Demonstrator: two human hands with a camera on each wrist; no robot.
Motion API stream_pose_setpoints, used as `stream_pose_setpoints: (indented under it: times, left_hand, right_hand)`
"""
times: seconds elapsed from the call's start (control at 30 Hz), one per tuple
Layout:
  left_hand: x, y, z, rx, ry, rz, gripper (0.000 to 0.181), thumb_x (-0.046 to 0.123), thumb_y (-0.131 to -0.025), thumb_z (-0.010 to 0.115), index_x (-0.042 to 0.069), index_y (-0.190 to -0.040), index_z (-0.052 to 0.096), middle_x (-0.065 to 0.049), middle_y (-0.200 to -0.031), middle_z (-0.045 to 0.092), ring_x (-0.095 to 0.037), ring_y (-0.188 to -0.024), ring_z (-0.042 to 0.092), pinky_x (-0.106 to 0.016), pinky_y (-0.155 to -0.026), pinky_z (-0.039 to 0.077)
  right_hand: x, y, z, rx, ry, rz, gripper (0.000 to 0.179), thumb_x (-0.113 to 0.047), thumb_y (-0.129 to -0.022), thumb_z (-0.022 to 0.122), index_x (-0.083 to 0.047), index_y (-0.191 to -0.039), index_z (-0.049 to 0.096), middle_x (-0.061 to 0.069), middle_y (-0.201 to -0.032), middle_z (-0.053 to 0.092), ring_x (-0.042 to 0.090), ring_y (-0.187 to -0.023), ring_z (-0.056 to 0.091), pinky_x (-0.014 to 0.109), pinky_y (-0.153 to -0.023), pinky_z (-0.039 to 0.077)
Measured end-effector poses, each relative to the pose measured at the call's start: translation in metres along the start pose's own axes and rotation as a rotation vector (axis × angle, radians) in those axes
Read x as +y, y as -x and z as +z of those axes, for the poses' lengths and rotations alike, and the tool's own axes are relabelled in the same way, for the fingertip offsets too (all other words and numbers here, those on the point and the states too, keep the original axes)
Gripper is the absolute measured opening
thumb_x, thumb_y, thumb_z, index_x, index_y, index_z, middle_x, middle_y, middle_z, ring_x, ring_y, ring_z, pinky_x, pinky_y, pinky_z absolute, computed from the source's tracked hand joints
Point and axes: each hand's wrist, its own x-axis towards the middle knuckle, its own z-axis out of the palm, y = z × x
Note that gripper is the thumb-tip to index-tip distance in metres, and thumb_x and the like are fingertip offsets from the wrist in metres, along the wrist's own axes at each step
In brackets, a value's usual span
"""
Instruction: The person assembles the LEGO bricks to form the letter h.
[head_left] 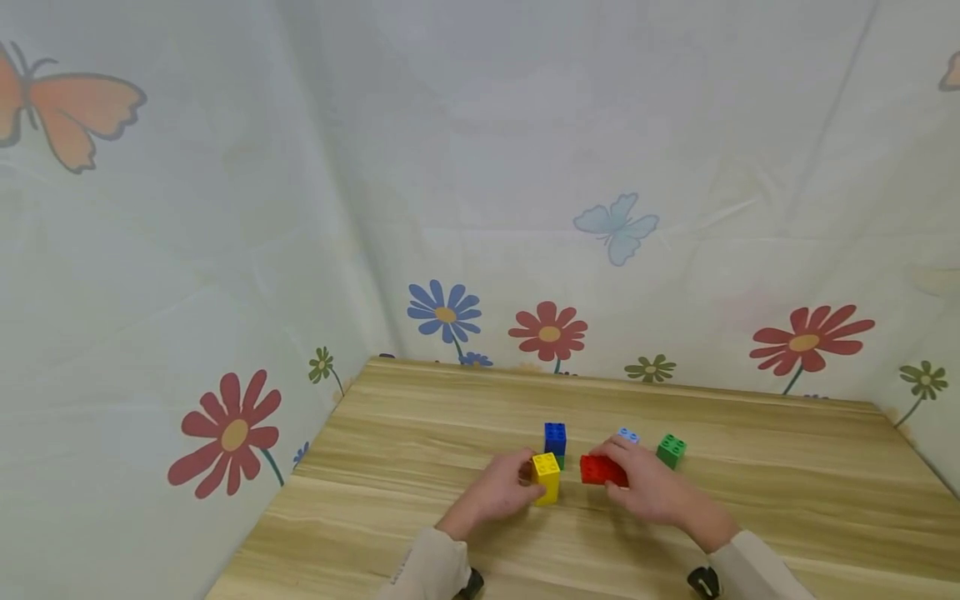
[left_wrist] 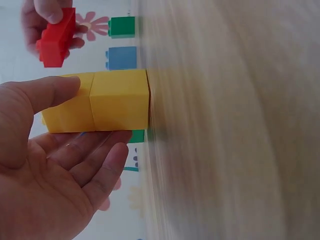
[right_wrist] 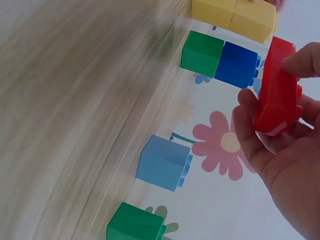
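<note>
My left hand (head_left: 498, 492) holds a stack of two yellow toy bricks (head_left: 547, 479) upright at the table surface. In the left wrist view its thumb presses one side of the yellow stack (left_wrist: 120, 100) and the fingers lie along the other. A long red toy brick (head_left: 602, 470) is pinched between the thumb and fingers of my right hand (head_left: 651, 485). The right wrist view shows this red brick (right_wrist: 277, 85) raised above the table, studs toward the palm. Just behind the yellow stack, a dark blue brick (head_left: 555, 437) sits on a green brick (right_wrist: 201, 54).
A light blue brick (right_wrist: 162, 162) stands on the wooden table (head_left: 450, 417) behind my right hand, partly hidden in the head view. To its right is a single green brick (head_left: 671, 450). A flower-and-butterfly printed cloth (head_left: 480, 167) hangs around the table's back and sides.
</note>
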Motion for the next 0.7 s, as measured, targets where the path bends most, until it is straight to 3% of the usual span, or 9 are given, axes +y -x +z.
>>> stream_pose_setpoints:
  times: [0.17,0.57,0.7]
  left_hand:
    - [0.004,-0.001,0.004,-0.032,0.009,0.005,0.029,0.024,-0.087,0.069,0.014,-0.113,0.059,0.004,-0.107,0.063,-0.013,-0.099,0.059,-0.032,-0.086,0.048]
    - [0.007,-0.003,0.012,-0.084,0.072,0.048,0.023,0.019,-0.086,0.07,0.017,-0.106,0.06,0.01,-0.101,0.063,-0.005,-0.093,0.059,-0.025,-0.082,0.048]
    - [0.009,-0.003,0.014,-0.093,0.073,0.058,0.025,0.019,-0.086,0.071,0.017,-0.108,0.06,0.01,-0.103,0.064,-0.005,-0.095,0.059,-0.024,-0.082,0.048]
  right_hand:
    - [-0.003,0.001,0.0,0.005,-0.033,-0.016,0.035,-0.011,-0.087,0.06,-0.014,-0.121,0.055,-0.004,-0.116,0.054,0.013,-0.092,0.051,0.034,-0.078,0.05]
    - [-0.019,0.0,0.003,0.001,-0.079,0.049,0.033,-0.013,-0.087,0.056,-0.018,-0.119,0.053,-0.009,-0.113,0.054,0.009,-0.09,0.05,0.034,-0.082,0.048]
    - [-0.02,-0.001,0.007,-0.005,-0.095,0.028,0.033,-0.011,-0.087,0.055,-0.018,-0.119,0.053,-0.009,-0.112,0.052,0.009,-0.091,0.049,0.033,-0.081,0.048]
